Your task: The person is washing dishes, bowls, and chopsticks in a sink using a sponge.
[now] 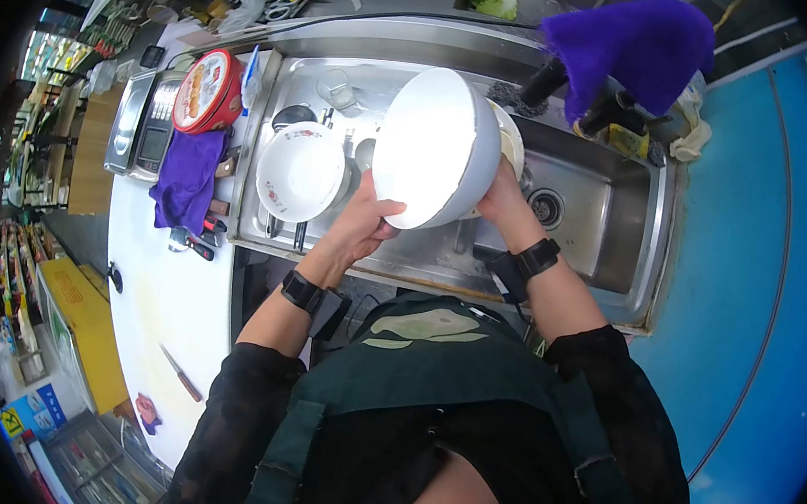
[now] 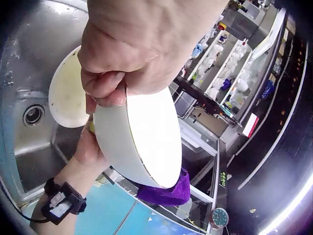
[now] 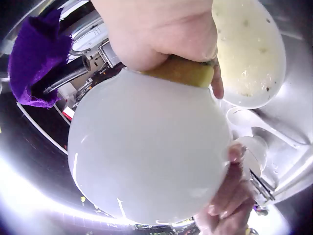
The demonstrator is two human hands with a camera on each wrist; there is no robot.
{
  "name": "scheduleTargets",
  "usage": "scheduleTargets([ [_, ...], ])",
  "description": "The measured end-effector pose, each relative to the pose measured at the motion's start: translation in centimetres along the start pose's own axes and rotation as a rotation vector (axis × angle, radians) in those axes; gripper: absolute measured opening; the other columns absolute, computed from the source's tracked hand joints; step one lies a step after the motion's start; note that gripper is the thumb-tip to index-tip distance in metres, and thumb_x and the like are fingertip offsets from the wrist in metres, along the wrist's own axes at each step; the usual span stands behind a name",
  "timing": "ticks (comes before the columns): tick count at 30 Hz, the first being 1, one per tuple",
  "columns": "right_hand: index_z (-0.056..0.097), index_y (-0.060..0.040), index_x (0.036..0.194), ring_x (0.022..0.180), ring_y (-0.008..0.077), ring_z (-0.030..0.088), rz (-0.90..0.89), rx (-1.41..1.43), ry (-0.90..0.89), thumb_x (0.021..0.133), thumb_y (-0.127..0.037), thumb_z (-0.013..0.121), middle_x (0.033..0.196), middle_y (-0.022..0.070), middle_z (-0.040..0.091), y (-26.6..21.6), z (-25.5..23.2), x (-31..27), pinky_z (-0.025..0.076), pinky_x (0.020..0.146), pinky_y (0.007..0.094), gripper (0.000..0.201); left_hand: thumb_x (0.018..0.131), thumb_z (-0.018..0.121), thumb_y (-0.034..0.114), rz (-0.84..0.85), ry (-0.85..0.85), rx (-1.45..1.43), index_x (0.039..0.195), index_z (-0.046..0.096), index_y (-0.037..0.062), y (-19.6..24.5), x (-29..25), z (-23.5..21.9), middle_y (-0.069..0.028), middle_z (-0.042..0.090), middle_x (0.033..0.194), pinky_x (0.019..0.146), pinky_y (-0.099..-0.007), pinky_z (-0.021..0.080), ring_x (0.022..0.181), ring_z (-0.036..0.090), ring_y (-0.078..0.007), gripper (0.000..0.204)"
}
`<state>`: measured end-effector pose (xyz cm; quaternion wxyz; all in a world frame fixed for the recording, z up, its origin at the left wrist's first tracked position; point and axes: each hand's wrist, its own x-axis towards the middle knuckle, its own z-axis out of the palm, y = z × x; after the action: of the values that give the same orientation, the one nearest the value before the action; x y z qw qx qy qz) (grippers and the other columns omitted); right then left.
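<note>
The left hand (image 1: 360,227) curls its fingers (image 2: 105,93) over the rim of a large white bowl (image 1: 432,149), thumb on the inside and the rest behind, so the bowl is pinched at its lower left edge. The right hand (image 1: 502,198) is on the far side of the same bowl; its fingers (image 3: 215,81) are bent round a yellow sponge (image 3: 183,72) and press it against the bowl's outer wall. The bowl is held up on edge above the sink (image 1: 608,222), its open side turned toward the person and tilted to the left.

Behind the bowl, close to the right hand, a cream-coloured plate (image 3: 249,54) with specks of food leans in the basin, and the drain (image 1: 547,207) lies just beside it. To the left in the sink sits a smaller white bowl with a red flower pattern (image 1: 300,171), with a glass (image 1: 338,90) further back. A white spoon (image 3: 254,122) lies in the basin under the held bowl.

A purple cloth (image 1: 633,46) hangs over the tap at the back of the sink. On the counter (image 1: 164,298) to the left lie another purple cloth (image 1: 189,180), a round red tin (image 1: 208,91) and, nearer the person, a knife (image 1: 182,374).
</note>
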<state>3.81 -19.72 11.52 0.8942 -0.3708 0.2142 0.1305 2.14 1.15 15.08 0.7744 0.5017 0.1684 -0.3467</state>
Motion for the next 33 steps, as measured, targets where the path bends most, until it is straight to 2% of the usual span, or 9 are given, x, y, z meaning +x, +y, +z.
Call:
scheduleTargets([
  [3, 0.055, -0.0002, 0.119, 0.1, 0.0195, 0.059, 0.05, -0.151, 0.066, 0.095, -0.022, 0.048, 0.108, 0.0095, 0.062, 1.0, -1.6, 2.0, 0.047, 0.086, 0.0342, 0.033, 0.078, 0.057, -0.005, 0.022, 0.003, 0.001, 0.13, 0.029, 0.0134, 1.8, -0.7, -0.5, -0.0085, 0.05, 0.095, 0.036, -0.017, 0.027, 0.049, 0.039, -0.0063, 0.061],
  [5, 0.054, 0.0004, 0.122, 0.103, 0.026, 0.059, -0.167, -1.033, -0.062, 0.091, -0.023, 0.054, 0.11, 0.0155, 0.063, 1.4, -4.2, 4.1, 0.046, 0.088, 0.0362, 0.039, 0.079, 0.056, -0.004, 0.056, 0.004, -0.005, 0.128, 0.03, 0.013, 4.1, -1.5, -0.5, -0.0078, 0.051, 0.093, 0.036, -0.0167, 0.026, 0.048, 0.038, -0.0058, 0.058],
  [11, 0.051, -0.0023, 0.127, 0.117, 0.0344, 0.052, -0.157, -1.781, -0.053, 0.085, -0.023, 0.061, 0.124, 0.0226, 0.055, -1.5, -0.9, 4.8, 0.041, 0.099, 0.0392, 0.048, 0.08, 0.053, -0.003, 0.314, 0.177, 0.229, 0.125, 0.034, 0.01, 13.4, -3.8, -3.8, -0.0054, 0.051, 0.085, 0.034, -0.0158, 0.025, 0.045, 0.038, -0.0048, 0.051],
  [14, 0.047, -0.0069, 0.132, 0.126, 0.0388, 0.042, -0.453, -1.881, -0.206, 0.084, -0.023, 0.062, 0.136, 0.0232, 0.045, -0.1, 2.7, 6.6, 0.035, 0.105, 0.0422, 0.052, 0.081, 0.05, -0.004, 0.345, 0.243, 0.329, 0.125, 0.033, 0.0069, 17.6, -3.8, -6.4, -0.0056, 0.051, 0.083, 0.035, -0.0149, 0.028, 0.047, 0.04, -0.0044, 0.049],
  [19, 0.037, -0.0173, 0.141, 0.129, 0.0407, 0.036, -0.361, -1.966, -0.447, 0.085, -0.019, 0.059, 0.141, 0.0229, 0.037, 1.1, 12.9, 10.2, 0.034, 0.105, 0.0453, 0.059, 0.082, 0.048, -0.004, 0.285, 0.337, 0.39, 0.121, 0.033, 0.005, 21.6, -1.8, -10.8, -0.0074, 0.052, 0.081, 0.037, -0.0154, 0.029, 0.051, 0.043, -0.005, 0.042],
  [22, 0.034, -0.0184, 0.141, 0.125, 0.0402, 0.043, -0.286, -2.007, -0.447, 0.083, -0.011, 0.058, 0.131, 0.0212, 0.048, 2.9, 15.6, 14.2, 0.036, 0.1, 0.0542, 0.064, 0.083, 0.047, -0.004, 0.26, 0.36, 0.434, 0.121, 0.029, 0.0055, 22.5, -0.2, -12.4, -0.0105, 0.051, 0.081, 0.036, -0.0164, 0.029, 0.051, 0.043, -0.006, 0.043],
  [27, 0.065, -0.0074, 0.107, 0.104, 0.0335, 0.06, -0.442, -2.071, -0.342, 0.08, -0.005, 0.055, 0.106, 0.0178, 0.064, 5.4, 15.4, 19.1, 0.049, 0.087, 0.0442, 0.029, 0.085, 0.045, -0.005, 0.168, 0.39, 0.464, 0.121, 0.024, 0.0057, 23.3, 2.0, -13.7, -0.0144, 0.05, 0.088, 0.035, -0.0172, 0.029, 0.05, 0.044, -0.0077, 0.043],
  [30, 0.069, -0.0023, 0.085, 0.095, 0.0353, 0.063, -0.619, -2.035, -0.27, 0.079, -0.006, 0.056, 0.097, 0.0213, 0.066, 4.6, 14.4, 18.1, 0.052, 0.079, 0.0418, 0.015, 0.085, 0.045, -0.006, 0.166, 0.331, 0.447, 0.12, 0.023, 0.0067, 23.2, 3.9, -15.4, -0.0145, 0.05, 0.088, 0.036, -0.017, 0.029, 0.051, 0.045, -0.0082, 0.044],
  [33, 0.068, 0.0, 0.084, 0.084, 0.0387, 0.065, -0.612, -2.021, -0.201, 0.077, -0.008, 0.059, 0.088, 0.024, 0.065, 4.4, 12.0, 18.7, 0.053, 0.075, 0.0435, 0.014, 0.084, 0.046, -0.007, 0.132, 0.295, 0.435, 0.123, 0.023, 0.0081, 22.9, 5.8, -16.9, -0.0149, 0.051, 0.09, 0.037, -0.0174, 0.03, 0.051, 0.045, -0.0087, 0.048],
])
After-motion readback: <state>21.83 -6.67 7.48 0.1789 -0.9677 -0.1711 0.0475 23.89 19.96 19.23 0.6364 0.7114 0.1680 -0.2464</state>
